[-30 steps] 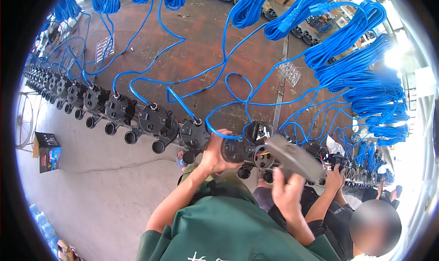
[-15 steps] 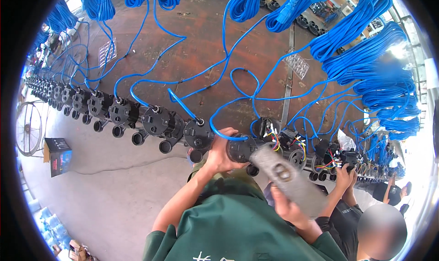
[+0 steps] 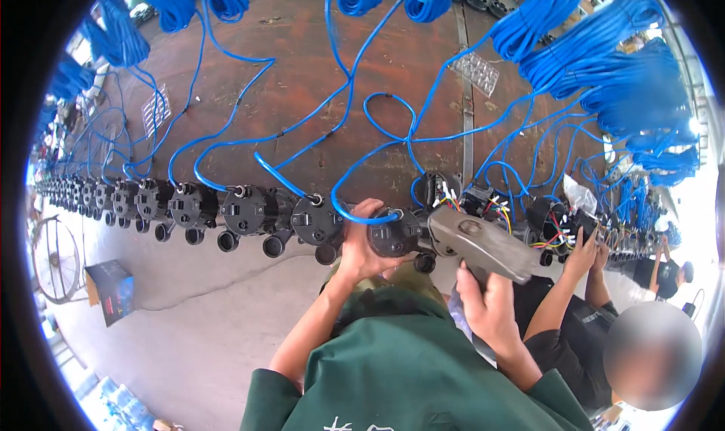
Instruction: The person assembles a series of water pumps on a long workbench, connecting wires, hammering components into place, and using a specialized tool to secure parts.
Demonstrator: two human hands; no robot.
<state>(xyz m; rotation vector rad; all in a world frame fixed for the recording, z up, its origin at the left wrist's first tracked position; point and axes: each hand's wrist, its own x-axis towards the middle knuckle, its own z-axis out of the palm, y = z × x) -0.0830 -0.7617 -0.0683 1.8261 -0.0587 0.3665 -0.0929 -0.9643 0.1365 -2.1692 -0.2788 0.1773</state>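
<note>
My left hand [image 3: 361,251] is wrapped round the left and lower side of a black round motor-like housing [image 3: 391,236]. A blue cable [image 3: 340,189] curves out of its top. In my right hand [image 3: 489,310] is a bulky grey power tool [image 3: 483,241] with a round mark on its upper face; its exact kind is unclear. Its front end is close against the right side of the held housing, and whether they touch is hidden. Right of it, an opened black housing [image 3: 438,193] shows loose coloured wires. Another black housing [image 3: 317,221] stands just left of my left hand.
Similar black housings [image 3: 192,206] line the bench's near edge. Blue cables run across the brown bench top [image 3: 302,106] to coiled bundles [image 3: 581,72] at the far side. At right, a co-worker's hands [image 3: 585,251] handle a black part. A box [image 3: 111,290] stands on the floor.
The grey tool has swung from a slanted, blurred pose to a more level one, higher and nearer the housing. My left hand keeps its hold. The view has shifted slightly.
</note>
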